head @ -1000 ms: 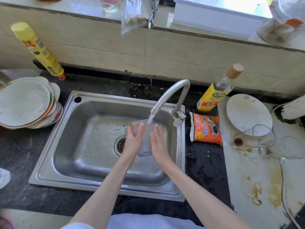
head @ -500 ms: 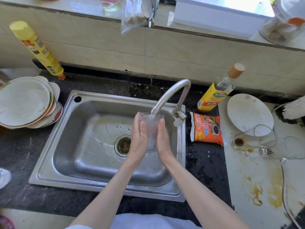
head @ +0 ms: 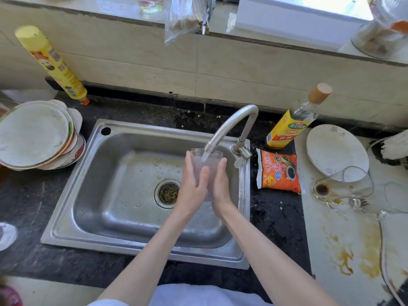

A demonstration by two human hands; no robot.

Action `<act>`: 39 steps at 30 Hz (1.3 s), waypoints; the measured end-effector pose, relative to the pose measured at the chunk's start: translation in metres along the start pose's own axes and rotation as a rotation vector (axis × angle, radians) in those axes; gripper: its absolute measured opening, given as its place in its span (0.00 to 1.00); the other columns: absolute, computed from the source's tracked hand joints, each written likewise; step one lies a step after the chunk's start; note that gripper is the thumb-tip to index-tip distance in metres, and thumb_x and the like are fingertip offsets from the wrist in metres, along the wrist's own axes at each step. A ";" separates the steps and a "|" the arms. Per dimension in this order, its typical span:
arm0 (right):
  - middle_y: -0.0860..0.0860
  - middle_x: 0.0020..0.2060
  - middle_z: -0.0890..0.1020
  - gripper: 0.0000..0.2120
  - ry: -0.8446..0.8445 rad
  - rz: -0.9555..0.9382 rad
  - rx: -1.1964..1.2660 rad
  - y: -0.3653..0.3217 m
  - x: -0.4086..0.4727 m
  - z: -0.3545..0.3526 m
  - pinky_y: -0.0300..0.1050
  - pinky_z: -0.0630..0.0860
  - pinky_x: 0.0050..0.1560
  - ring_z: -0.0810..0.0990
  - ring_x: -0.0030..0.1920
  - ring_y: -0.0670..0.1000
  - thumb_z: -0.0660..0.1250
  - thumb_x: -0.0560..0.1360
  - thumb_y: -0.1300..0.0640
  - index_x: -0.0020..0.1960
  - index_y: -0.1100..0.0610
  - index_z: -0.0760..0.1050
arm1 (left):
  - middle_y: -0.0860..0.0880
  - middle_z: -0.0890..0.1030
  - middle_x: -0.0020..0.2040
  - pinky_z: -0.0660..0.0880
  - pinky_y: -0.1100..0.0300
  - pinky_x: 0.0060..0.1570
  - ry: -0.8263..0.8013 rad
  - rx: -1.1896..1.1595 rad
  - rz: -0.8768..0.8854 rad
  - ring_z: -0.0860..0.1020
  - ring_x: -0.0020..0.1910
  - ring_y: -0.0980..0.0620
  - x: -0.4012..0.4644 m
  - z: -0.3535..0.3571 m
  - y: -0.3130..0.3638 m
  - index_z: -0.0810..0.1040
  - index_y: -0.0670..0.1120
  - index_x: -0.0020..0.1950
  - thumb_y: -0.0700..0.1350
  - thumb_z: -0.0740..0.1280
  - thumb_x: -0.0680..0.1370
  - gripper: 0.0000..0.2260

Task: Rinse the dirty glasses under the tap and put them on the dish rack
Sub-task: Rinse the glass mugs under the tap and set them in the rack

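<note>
Pouring from the curved steel tap (head: 229, 127), a stream of water fell into the mouth of a clear, straight-sided drinking glass (head: 206, 166) that stood upright above the right half of the stainless steel sink (head: 106, 195), close to its back right corner. The left hand (head: 193, 184) pressed flat against the left side of the glass, fingers straight and pointing upward, while the right hand (head: 220, 184) lay flat against its right side in the same manner, so the glass was sandwiched between two open palms with no fingers curled round it. A round drain strainer (head: 167, 193) sat in the sink floor just left of the hands. On the dark speckled table (head: 28, 206), a stack of pale round plates (head: 35, 135) rested by the left edge, and a tall yellow spray can (head: 53, 65) stood near the back left corner against the tiled wall. Right of the tap base stood a clear bottle with a yellow label and a tan cap (head: 295, 120), and an orange sauce packet (head: 279, 171) lay in front of it. Farther right, on a stained white surface, a white oval plate (head: 331, 149) lay flat, and a dirty glass with brown residue (head: 340, 186) lay tipped on its side just in front of that plate, with another clear glass (head: 396, 200), harder to make out, near the right edge.
</note>
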State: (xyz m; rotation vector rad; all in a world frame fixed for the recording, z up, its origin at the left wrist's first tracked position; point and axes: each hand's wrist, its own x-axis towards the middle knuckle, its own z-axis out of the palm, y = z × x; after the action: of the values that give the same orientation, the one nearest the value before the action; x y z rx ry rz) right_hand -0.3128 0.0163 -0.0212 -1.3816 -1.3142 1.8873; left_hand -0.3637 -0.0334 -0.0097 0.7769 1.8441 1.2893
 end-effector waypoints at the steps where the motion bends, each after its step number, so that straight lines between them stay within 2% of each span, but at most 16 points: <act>1: 0.50 0.66 0.75 0.41 -0.023 -0.031 -0.010 0.000 -0.005 0.002 0.56 0.67 0.68 0.72 0.67 0.50 0.46 0.70 0.24 0.67 0.51 0.72 | 0.52 0.54 0.76 0.54 0.60 0.70 0.056 0.025 0.005 0.54 0.71 0.60 0.001 0.000 0.001 0.47 0.48 0.77 0.58 0.53 0.79 0.31; 3: 0.50 0.59 0.79 0.42 -0.043 -0.036 -0.052 0.004 -0.012 0.003 0.53 0.72 0.63 0.78 0.59 0.49 0.53 0.68 0.24 0.64 0.56 0.73 | 0.49 0.65 0.72 0.62 0.57 0.67 0.158 0.013 -0.055 0.64 0.67 0.57 0.006 -0.001 0.003 0.59 0.47 0.73 0.62 0.50 0.79 0.28; 5: 0.46 0.55 0.76 0.43 -0.077 -0.027 -0.089 0.009 -0.018 -0.003 0.41 0.71 0.61 0.76 0.55 0.44 0.55 0.67 0.26 0.66 0.59 0.68 | 0.45 0.74 0.64 0.65 0.54 0.65 0.191 -0.110 -0.221 0.71 0.62 0.51 0.018 -0.006 0.002 0.72 0.47 0.63 0.61 0.45 0.80 0.26; 7: 0.43 0.55 0.76 0.35 -0.140 -0.059 -0.088 0.014 -0.023 -0.007 0.35 0.69 0.58 0.74 0.55 0.38 0.55 0.70 0.33 0.66 0.57 0.68 | 0.43 0.78 0.60 0.67 0.51 0.65 0.199 -0.158 -0.302 0.74 0.62 0.47 0.028 -0.013 -0.004 0.77 0.45 0.58 0.61 0.42 0.80 0.29; 11: 0.43 0.65 0.75 0.32 -0.166 -0.032 -0.073 0.016 -0.020 -0.006 0.46 0.65 0.69 0.71 0.66 0.41 0.55 0.73 0.31 0.68 0.50 0.70 | 0.49 0.65 0.71 0.56 0.61 0.69 0.111 -0.099 -0.182 0.61 0.72 0.53 0.017 -0.012 -0.005 0.61 0.44 0.73 0.57 0.44 0.81 0.26; 13: 0.44 0.69 0.71 0.38 -0.116 0.011 -0.025 0.013 -0.014 -0.004 0.54 0.63 0.71 0.68 0.69 0.44 0.53 0.69 0.25 0.70 0.47 0.69 | 0.54 0.57 0.73 0.53 0.65 0.68 0.024 -0.051 -0.077 0.53 0.73 0.60 0.001 -0.007 -0.004 0.49 0.46 0.76 0.54 0.48 0.81 0.25; 15: 0.46 0.69 0.72 0.45 -0.044 0.045 0.012 0.012 -0.009 -0.004 0.58 0.63 0.71 0.69 0.69 0.47 0.51 0.65 0.20 0.70 0.48 0.69 | 0.57 0.53 0.72 0.51 0.66 0.67 -0.013 0.043 0.024 0.50 0.70 0.64 -0.010 -0.002 -0.008 0.42 0.47 0.76 0.57 0.53 0.79 0.32; 18: 0.48 0.61 0.79 0.40 -0.045 -0.029 -0.032 0.004 -0.010 -0.004 0.55 0.68 0.67 0.75 0.63 0.47 0.45 0.70 0.24 0.64 0.51 0.74 | 0.54 0.55 0.73 0.54 0.67 0.65 0.103 0.100 0.049 0.54 0.68 0.65 -0.014 0.005 -0.009 0.44 0.49 0.76 0.62 0.56 0.77 0.35; 20: 0.48 0.55 0.81 0.34 -0.049 -0.106 -0.047 0.003 -0.012 -0.005 0.46 0.73 0.62 0.78 0.57 0.42 0.44 0.77 0.33 0.62 0.56 0.75 | 0.56 0.58 0.70 0.55 0.66 0.64 0.173 0.017 0.005 0.56 0.66 0.65 -0.011 0.006 -0.004 0.48 0.49 0.76 0.66 0.55 0.76 0.36; 22: 0.48 0.54 0.79 0.28 -0.060 -0.153 -0.063 0.006 -0.015 -0.006 0.38 0.73 0.57 0.77 0.53 0.38 0.45 0.80 0.41 0.63 0.60 0.71 | 0.52 0.62 0.71 0.58 0.63 0.66 0.233 -0.081 -0.056 0.60 0.69 0.59 0.000 0.002 -0.003 0.57 0.46 0.75 0.62 0.52 0.79 0.30; 24: 0.51 0.60 0.76 0.26 -0.089 -0.176 -0.104 0.011 -0.018 -0.003 0.40 0.70 0.62 0.74 0.60 0.42 0.47 0.79 0.42 0.67 0.59 0.67 | 0.46 0.70 0.68 0.61 0.54 0.70 0.270 -0.178 -0.127 0.67 0.68 0.51 0.011 -0.004 -0.003 0.67 0.45 0.70 0.56 0.47 0.81 0.24; 26: 0.51 0.66 0.71 0.28 -0.123 -0.187 -0.110 0.013 -0.022 0.001 0.40 0.66 0.66 0.70 0.66 0.45 0.53 0.77 0.38 0.70 0.53 0.63 | 0.46 0.73 0.66 0.62 0.53 0.70 0.260 -0.270 -0.177 0.69 0.66 0.52 0.015 -0.008 0.001 0.70 0.46 0.67 0.56 0.44 0.82 0.24; 29: 0.49 0.67 0.71 0.33 -0.105 -0.155 -0.100 0.011 -0.018 0.001 0.51 0.65 0.70 0.68 0.68 0.46 0.57 0.72 0.29 0.69 0.47 0.66 | 0.51 0.65 0.72 0.57 0.67 0.66 0.198 -0.195 -0.117 0.62 0.67 0.61 0.009 -0.008 0.004 0.61 0.48 0.73 0.54 0.44 0.82 0.22; 33: 0.46 0.65 0.76 0.33 -0.099 -0.036 0.033 -0.002 -0.009 -0.011 0.53 0.66 0.69 0.72 0.67 0.46 0.44 0.76 0.31 0.67 0.49 0.72 | 0.53 0.44 0.77 0.45 0.69 0.70 0.038 0.160 0.159 0.43 0.73 0.63 -0.013 0.000 -0.003 0.39 0.51 0.75 0.57 0.50 0.80 0.28; 36: 0.46 0.55 0.82 0.28 -0.104 0.025 0.114 -0.006 -0.007 -0.016 0.44 0.72 0.61 0.78 0.60 0.45 0.41 0.81 0.39 0.56 0.49 0.79 | 0.50 0.39 0.76 0.40 0.67 0.72 0.040 0.336 0.308 0.39 0.75 0.58 -0.016 0.000 -0.016 0.37 0.48 0.74 0.59 0.53 0.78 0.34; 39: 0.47 0.64 0.77 0.30 -0.120 0.050 0.061 -0.005 -0.005 -0.013 0.48 0.65 0.70 0.72 0.66 0.46 0.44 0.79 0.35 0.62 0.49 0.76 | 0.51 0.41 0.76 0.37 0.70 0.70 0.080 0.340 0.289 0.38 0.73 0.63 -0.012 0.000 -0.020 0.38 0.48 0.74 0.65 0.47 0.77 0.33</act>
State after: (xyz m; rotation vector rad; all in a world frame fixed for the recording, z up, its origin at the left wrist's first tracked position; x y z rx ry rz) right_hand -0.2998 0.0201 -0.0145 -1.2997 -1.2776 2.0544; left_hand -0.3581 -0.0496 -0.0254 1.2261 2.1038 1.2072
